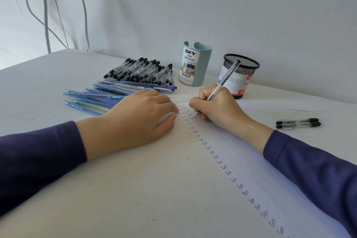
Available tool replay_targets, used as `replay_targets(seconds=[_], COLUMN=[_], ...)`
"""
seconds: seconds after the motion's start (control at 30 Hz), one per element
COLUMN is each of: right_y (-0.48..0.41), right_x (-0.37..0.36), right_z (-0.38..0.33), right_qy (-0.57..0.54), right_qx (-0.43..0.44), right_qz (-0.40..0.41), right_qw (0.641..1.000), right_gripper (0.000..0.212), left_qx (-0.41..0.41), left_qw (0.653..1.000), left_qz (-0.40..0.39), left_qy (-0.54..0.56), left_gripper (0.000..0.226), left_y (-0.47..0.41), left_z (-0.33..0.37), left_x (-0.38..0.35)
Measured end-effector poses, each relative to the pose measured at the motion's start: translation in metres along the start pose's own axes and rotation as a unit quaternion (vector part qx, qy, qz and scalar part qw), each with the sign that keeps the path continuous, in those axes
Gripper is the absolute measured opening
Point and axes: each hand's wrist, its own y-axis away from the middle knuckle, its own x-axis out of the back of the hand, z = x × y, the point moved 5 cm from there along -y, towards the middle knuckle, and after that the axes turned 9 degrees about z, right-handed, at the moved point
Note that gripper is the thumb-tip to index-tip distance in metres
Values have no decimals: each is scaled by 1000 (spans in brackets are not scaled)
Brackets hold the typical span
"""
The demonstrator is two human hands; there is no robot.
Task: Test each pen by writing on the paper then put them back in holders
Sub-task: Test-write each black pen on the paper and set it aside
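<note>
My right hand (pixel 216 108) grips a clear pen (pixel 225 79) with its tip down on the white paper (pixel 251 160), near the top of a column of handwritten "Test" words. My left hand (pixel 139 120) lies on the table with its fingertips pressing the paper's left edge. A pale blue desk organizer (pixel 194 63) and a black mesh holder (pixel 240 75) stand behind the paper. A heap of black-capped pens (pixel 141 71) and several blue pens (pixel 100 96) lie to the left. Two black-capped pens (pixel 298 123) lie to the right.
The white table (pixel 135 189) runs up to a white wall. Grey cables (pixel 46 15) hang down at the back left corner. My dark blue sleeves cover both forearms.
</note>
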Motion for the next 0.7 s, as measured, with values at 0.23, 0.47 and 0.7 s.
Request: replay_targets(seconds=[0.23, 0.47, 0.7], right_y=[0, -2, -2], right_x=[1, 18, 55], right_z=[0, -20, -32], right_qy=[8, -26, 58], right_qx=[0, 19, 121], right_qz=[2, 10, -35], right_qw=[1000, 999, 990], right_gripper=[36, 39, 19], left_qx=[-1, 6, 10], left_qw=[1000, 1000, 999], left_qz=[-5, -19, -24], left_qy=[2, -15, -32], left_gripper=[51, 54, 64], left_y=[0, 0, 0], left_z=[-1, -2, -2], left_x=[-1, 1, 3])
